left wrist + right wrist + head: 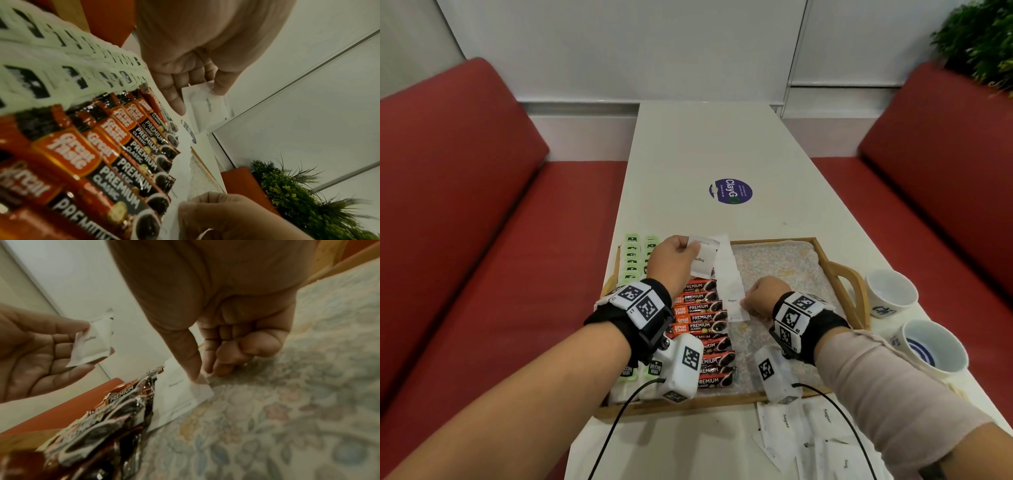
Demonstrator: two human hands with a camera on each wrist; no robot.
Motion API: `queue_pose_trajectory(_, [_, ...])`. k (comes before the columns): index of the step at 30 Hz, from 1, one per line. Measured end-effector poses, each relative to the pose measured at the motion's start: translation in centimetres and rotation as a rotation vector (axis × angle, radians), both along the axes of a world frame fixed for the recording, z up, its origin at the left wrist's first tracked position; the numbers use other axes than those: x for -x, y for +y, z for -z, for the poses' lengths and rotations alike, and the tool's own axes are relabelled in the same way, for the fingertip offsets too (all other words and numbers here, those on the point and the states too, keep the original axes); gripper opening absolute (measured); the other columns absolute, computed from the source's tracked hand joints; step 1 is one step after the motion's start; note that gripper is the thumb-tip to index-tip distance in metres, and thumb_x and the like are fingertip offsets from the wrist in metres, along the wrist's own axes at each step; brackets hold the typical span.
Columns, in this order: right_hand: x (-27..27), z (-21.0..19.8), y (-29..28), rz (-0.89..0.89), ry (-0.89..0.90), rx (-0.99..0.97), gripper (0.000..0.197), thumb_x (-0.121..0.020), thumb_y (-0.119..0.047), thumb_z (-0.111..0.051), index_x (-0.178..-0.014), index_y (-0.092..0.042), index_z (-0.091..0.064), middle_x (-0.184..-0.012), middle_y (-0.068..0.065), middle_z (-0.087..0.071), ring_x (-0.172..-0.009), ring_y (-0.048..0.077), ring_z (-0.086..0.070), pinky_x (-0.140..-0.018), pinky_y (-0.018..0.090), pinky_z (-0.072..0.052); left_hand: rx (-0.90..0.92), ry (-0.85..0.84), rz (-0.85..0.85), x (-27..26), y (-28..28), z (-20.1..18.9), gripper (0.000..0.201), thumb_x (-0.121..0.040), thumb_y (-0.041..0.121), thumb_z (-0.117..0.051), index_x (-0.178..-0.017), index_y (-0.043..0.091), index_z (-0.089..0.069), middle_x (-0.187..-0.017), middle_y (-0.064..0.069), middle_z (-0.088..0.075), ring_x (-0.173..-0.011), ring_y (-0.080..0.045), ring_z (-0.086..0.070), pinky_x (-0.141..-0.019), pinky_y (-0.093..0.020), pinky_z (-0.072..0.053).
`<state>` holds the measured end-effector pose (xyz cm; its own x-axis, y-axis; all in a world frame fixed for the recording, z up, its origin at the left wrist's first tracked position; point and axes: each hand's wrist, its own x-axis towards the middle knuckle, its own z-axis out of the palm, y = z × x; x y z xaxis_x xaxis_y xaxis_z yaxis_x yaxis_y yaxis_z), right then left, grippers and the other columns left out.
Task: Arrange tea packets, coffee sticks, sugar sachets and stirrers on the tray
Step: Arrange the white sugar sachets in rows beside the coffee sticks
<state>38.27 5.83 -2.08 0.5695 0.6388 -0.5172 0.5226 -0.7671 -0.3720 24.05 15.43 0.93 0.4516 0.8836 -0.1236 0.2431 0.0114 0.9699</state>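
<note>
A: Grip, entry one?
B: Left hand (671, 260) holds a small stack of sugar sachets (703, 260) between thumb and fingers, above the far end of the tray. Right hand (763, 298) pinches the corner of a sachet (734, 303) lying in the sachet row, other fingers curled.

A: Containers, largest first?
B: Wooden tray (839, 274) with floral liner, on the white bench (705, 154). It holds green tea packets (632, 255) in two columns at left, coffee sticks (700, 318) overlapped in a column beside them, then white sugar sachets in a row.

A: Surroundings?
B: Two white cups (892, 291) right of the tray; loose sachets (804, 431) on the bench's near edge; a round sticker (730, 191) further off.
</note>
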Motion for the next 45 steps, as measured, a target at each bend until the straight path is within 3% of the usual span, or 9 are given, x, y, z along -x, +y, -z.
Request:
queue_pose_trajectory(4, [-0.1, -1.4, -0.3, 0.012, -0.015, -0.303, 0.013, -0.085, -0.021, -0.063, -0.092, -0.016, -0.054, -0.086, 0.000, -0.058, -0.078, 0.017, -0.055, -0.061, 0.024, -0.042, -0.035, 0.015, 0.028, 0.2, 0.0, -0.5, 0.009, -0.093, 0.018, -0.058, -0.087, 0.022, -0.062, -0.096, -0.006, -0.069, -0.093, -0.028, -0.067, -0.080, -0.047, -0.057])
queue_pose_trajectory(8, [0.8, -4.3, -0.1, -0.045, 0.147, -0.635, 0.021, -0.088, -0.014, -0.060, -0.108, -0.017, -0.056, -0.087, -0.005, -0.058, -0.081, 0.015, -0.057, -0.074, 0.031, -0.048, -0.110, 0.085, 0.101, 0.2, -0.3, -0.7, 0.008, -0.087, 0.016, -0.067, -0.087, 0.024, -0.065, -0.083, 0.001, -0.067, -0.086, -0.023, -0.066, -0.085, -0.039, -0.054])
queue_pose_trajectory(13, [1.8, -6.2, -0.3, -0.099, 0.291, -0.718, 0.030, -0.086, 0.003, -0.050, -0.106, -0.017, -0.061, -0.073, 0.001, -0.063, -0.060, 0.012, -0.052, -0.058, 0.023, -0.043, -0.159, 0.128, 0.130, 0.1, -1.1, -1.2, 0.018, -0.078, 0.016, -0.076, -0.079, 0.028, -0.063, -0.079, -0.001, -0.068, -0.080, -0.018, -0.067, -0.081, -0.033, -0.054])
queue_pose_trajectory(19, [2.5, -6.3, -1.2, -0.068, 0.331, -0.713, 0.027, -0.084, 0.002, -0.060, -0.108, -0.010, -0.061, -0.062, 0.001, -0.053, -0.051, 0.012, -0.048, -0.053, 0.023, -0.040, -0.168, 0.141, 0.164, 0.6, -1.6, -1.8, 0.018, -0.074, 0.016, -0.080, -0.089, 0.016, -0.068, -0.072, 0.003, -0.067, -0.074, -0.012, -0.065, -0.081, -0.030, -0.053])
queue_pose_trajectory(26, [2.4, -5.7, -1.2, 0.042, 0.324, -0.778, 0.029, -0.086, 0.007, -0.054, -0.110, -0.009, -0.051, -0.070, 0.009, -0.056, -0.051, 0.018, -0.058, -0.057, 0.031, -0.054, -0.061, 0.153, 0.188, 1.1, -1.8, -2.1, 0.041, -0.082, 0.039, -0.069, -0.112, 0.014, -0.056, -0.103, -0.006, -0.068, -0.093, -0.022, -0.067, -0.087, -0.041, -0.054])
queue_pose_trajectory(31, [2.3, -5.2, -1.3, 0.035, 0.372, -0.729, 0.027, -0.086, 0.006, -0.055, -0.108, -0.009, -0.049, -0.093, 0.015, -0.062, -0.060, 0.020, -0.063, -0.061, 0.032, -0.056, -0.042, 0.044, 0.195, 1.1, -1.9, -2.6, 0.009, -0.090, 0.008, -0.061, -0.095, 0.012, -0.055, -0.086, -0.010, -0.066, -0.077, -0.019, -0.068, -0.072, -0.034, -0.056])
queue_pose_trajectory(40, [1.2, -4.6, -1.4, -0.015, 0.100, -0.683, 0.017, -0.093, -0.016, -0.056, -0.105, -0.008, -0.065, -0.092, 0.006, -0.068, -0.076, 0.016, -0.058, -0.069, 0.030, -0.049, -0.458, 0.297, 0.295, 0.0, -1.8, -2.9, 0.011, -0.088, 0.020, -0.061, -0.098, 0.016, -0.062, -0.086, 0.007, -0.061, -0.083, -0.010, -0.054, -0.077, -0.022, -0.039])
queue_pose_trajectory(43, [1.0, -4.5, -1.6, -0.027, 0.167, -0.702, 0.015, -0.091, -0.012, -0.059, -0.105, -0.012, -0.065, -0.080, -0.008, -0.063, -0.065, 0.002, -0.054, -0.055, 0.011, -0.041, -0.474, 0.334, 0.311, -0.2, -1.8, -2.8, 0.007, -0.090, 0.024, -0.058, -0.095, 0.020, -0.062, -0.087, 0.005, -0.062, -0.085, -0.012, -0.056, -0.073, -0.023, -0.037])
queue_pose_trajectory(45, [1.0, -4.4, -1.7, -0.040, 0.186, -0.700, 0.009, -0.091, -0.010, -0.061, -0.098, -0.015, -0.064, -0.075, -0.011, -0.060, -0.063, 0.000, -0.053, -0.052, 0.011, -0.039, -0.485, 0.370, 0.340, -0.4, -1.8, -2.7, 0.005, -0.091, 0.025, -0.058, -0.092, 0.022, -0.062, -0.087, 0.004, -0.063, -0.085, -0.014, -0.057, -0.073, -0.025, -0.039])
